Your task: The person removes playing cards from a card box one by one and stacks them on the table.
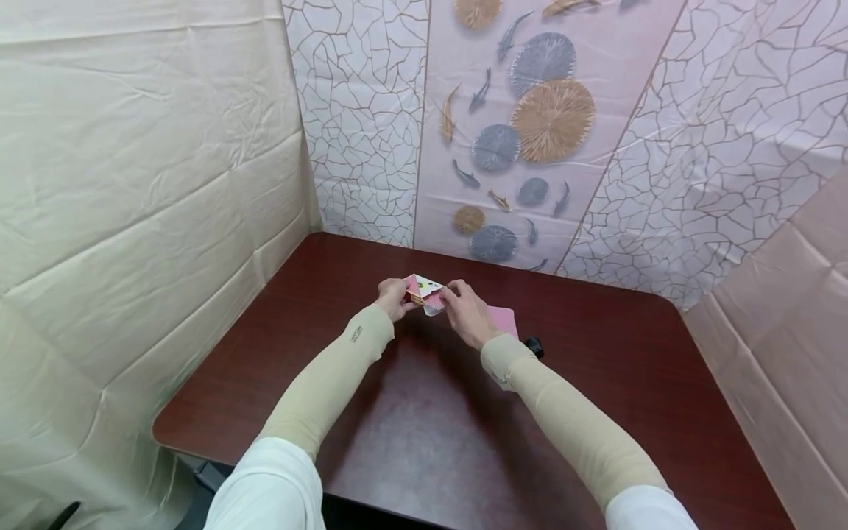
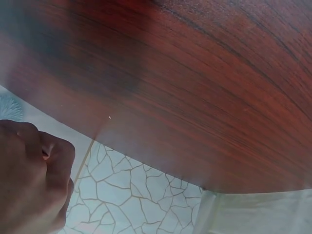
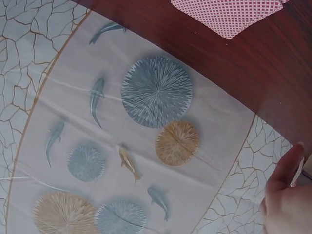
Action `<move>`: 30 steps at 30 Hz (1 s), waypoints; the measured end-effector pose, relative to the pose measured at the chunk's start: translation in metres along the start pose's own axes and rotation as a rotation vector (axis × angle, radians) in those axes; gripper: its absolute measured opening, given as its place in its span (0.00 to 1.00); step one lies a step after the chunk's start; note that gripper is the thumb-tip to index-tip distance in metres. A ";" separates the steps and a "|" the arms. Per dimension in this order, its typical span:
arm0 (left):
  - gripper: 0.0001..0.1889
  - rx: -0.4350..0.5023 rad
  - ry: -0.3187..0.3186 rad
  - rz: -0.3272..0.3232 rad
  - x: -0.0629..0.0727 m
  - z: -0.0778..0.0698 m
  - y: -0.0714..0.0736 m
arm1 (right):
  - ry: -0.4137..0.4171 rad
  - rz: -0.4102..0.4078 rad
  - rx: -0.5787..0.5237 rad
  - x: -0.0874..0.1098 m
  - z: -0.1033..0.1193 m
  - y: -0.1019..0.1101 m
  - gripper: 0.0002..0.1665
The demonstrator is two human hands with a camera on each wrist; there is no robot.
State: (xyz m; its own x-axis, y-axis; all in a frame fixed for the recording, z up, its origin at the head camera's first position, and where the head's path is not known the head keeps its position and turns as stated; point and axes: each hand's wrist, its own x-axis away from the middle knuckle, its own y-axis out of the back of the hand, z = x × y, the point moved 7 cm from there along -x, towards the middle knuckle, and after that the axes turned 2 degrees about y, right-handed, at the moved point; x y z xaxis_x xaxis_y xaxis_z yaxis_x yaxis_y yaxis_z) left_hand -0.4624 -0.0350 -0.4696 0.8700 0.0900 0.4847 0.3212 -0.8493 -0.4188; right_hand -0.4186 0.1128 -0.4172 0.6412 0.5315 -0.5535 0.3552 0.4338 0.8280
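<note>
In the head view a small red-and-white patterned box (image 1: pixel 433 300), seemingly a card box, is held above the table between both hands. A white face with green and dark marks (image 1: pixel 427 285) shows on top of it. My left hand (image 1: pixel 393 298) grips its left side with the fingers curled. At its right edge, my right hand (image 1: pixel 469 315) pinches with thumb and fingers. In the right wrist view a thin pale edge (image 3: pixel 297 171) shows at the right hand's fingers. The left wrist view shows the curled left hand (image 2: pixel 36 178), with the box hidden.
A pink-and-white checked piece, perhaps cloth (image 3: pixel 231 14), lies on the dark red wooden table (image 1: pixel 596 412), right of the hands. Beside the right wrist is a small black object (image 1: pixel 534 347). Patterned and plain cloth walls (image 1: pixel 358 125) stand around the table.
</note>
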 end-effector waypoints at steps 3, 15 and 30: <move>0.21 0.015 -0.012 -0.009 0.001 -0.002 0.002 | -0.033 0.040 -0.027 0.001 0.000 -0.001 0.16; 0.22 0.004 -0.019 -0.004 -0.001 -0.003 0.006 | -0.157 0.196 -0.042 -0.001 -0.003 -0.012 0.29; 0.24 0.035 -0.030 -0.025 -0.002 -0.007 0.012 | -0.024 0.207 0.029 0.014 -0.016 -0.011 0.29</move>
State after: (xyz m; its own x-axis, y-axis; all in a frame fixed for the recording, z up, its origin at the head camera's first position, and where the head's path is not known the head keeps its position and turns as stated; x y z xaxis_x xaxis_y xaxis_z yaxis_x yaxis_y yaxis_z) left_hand -0.4626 -0.0493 -0.4698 0.8722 0.1275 0.4723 0.3560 -0.8277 -0.4339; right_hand -0.4245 0.1269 -0.4354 0.7185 0.5896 -0.3689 0.2333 0.2954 0.9264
